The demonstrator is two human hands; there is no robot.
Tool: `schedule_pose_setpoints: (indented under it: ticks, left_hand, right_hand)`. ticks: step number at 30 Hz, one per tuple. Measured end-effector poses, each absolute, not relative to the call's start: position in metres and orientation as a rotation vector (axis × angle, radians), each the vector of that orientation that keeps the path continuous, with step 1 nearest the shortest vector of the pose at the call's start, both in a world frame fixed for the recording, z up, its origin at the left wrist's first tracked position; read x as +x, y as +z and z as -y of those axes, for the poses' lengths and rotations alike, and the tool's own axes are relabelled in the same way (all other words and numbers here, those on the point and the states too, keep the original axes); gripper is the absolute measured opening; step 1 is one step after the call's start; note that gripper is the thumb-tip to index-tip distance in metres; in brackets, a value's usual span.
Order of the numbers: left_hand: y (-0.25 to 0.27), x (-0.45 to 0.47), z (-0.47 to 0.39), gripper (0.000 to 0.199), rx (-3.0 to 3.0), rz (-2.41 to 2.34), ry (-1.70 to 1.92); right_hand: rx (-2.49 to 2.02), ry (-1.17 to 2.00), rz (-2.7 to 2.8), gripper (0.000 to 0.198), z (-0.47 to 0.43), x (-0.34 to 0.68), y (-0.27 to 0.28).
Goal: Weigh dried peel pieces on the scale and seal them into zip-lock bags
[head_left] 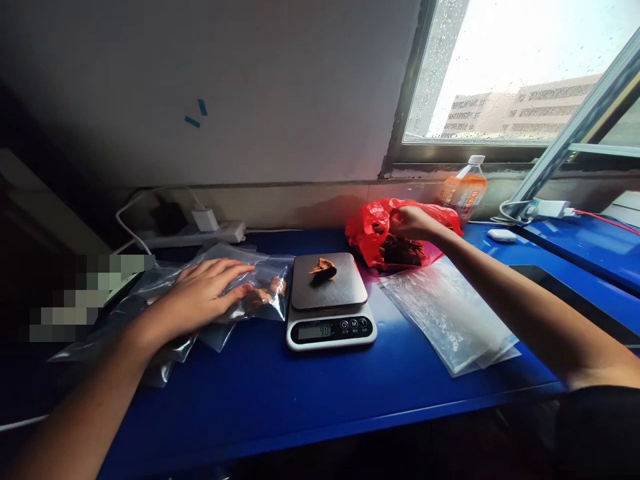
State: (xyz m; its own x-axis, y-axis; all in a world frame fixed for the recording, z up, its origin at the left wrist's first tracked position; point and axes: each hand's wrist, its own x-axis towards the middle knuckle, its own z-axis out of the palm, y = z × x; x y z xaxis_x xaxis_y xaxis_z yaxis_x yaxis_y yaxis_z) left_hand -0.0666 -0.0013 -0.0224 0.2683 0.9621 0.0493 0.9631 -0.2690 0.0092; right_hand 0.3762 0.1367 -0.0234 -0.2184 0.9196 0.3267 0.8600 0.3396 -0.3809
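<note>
A curled piece of dried brown peel (324,269) lies on the steel plate of a small kitchen scale (331,327), whose display is lit. To its left, my left hand (213,287) rests with fingers stretched over clear plastic bags (273,263); some brown pieces (261,298) show inside the top bag. My right hand (413,223) is at the mouth of a red plastic bag (363,230) behind the scale. Its fingers are curled, and what they hold, if anything, is hidden. Dark brown pieces (403,251) fill the red bag.
Flat clear bags (445,313) lie right of the scale on the blue table (320,393). An orange drink bottle (467,190) stands behind the red bag. A power strip (230,231) with a white charger (205,219) lies along the wall. A white earphone case (501,235) sits further right.
</note>
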Motion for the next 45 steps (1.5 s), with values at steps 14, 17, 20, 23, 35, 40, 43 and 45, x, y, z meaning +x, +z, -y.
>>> schedule_pose_setpoints:
  ticks: [14, 17, 20, 23, 35, 40, 43, 45]
  left_hand:
    - [-0.019, -0.065, -0.001, 0.056, -2.462, 1.884, -0.005]
    - [-0.018, -0.066, 0.000, 0.058, -2.481, 1.873, 0.023]
    - [-0.019, -0.069, 0.000, 0.060, -2.486, 1.885, 0.020]
    - [-0.021, -0.071, -0.001, 0.059, -2.489, 1.876, -0.022]
    - [-0.026, -0.075, -0.006, 0.058, -2.487, 1.910, -0.103]
    - [-0.033, -0.076, -0.008, 0.052, -2.480, 1.838, -0.199]
    - [-0.031, -0.070, -0.006, 0.050, -2.462, 1.859, -0.221]
    - [-0.028, -0.067, -0.002, 0.051, -2.461, 1.885, -0.226]
  right_hand:
    - [-0.993, 0.312, 2.408, 0.025, 0.003, 0.289, -0.022]
    - [-1.108, 0.394, 2.322, 0.035, -0.014, 0.276, -0.025]
    - [-1.088, 0.229, 2.190, 0.031, -0.021, 0.281, -0.020]
    - [-1.050, 0.027, 2.109, 0.025, -0.023, 0.306, -0.011]
    - [-1.525, 0.338, 2.101, 0.012, -0.079, 0.397, -0.023]
    - [-1.632, 0.173, 2.168, 0.030, -0.112, 0.408, -0.017]
    - [-1.701, 0.036, 2.199, 0.020, -0.121, 0.411, -0.022]
    - [-1.718, -0.017, 2.223, 0.011, -0.123, 0.410, -0.030]
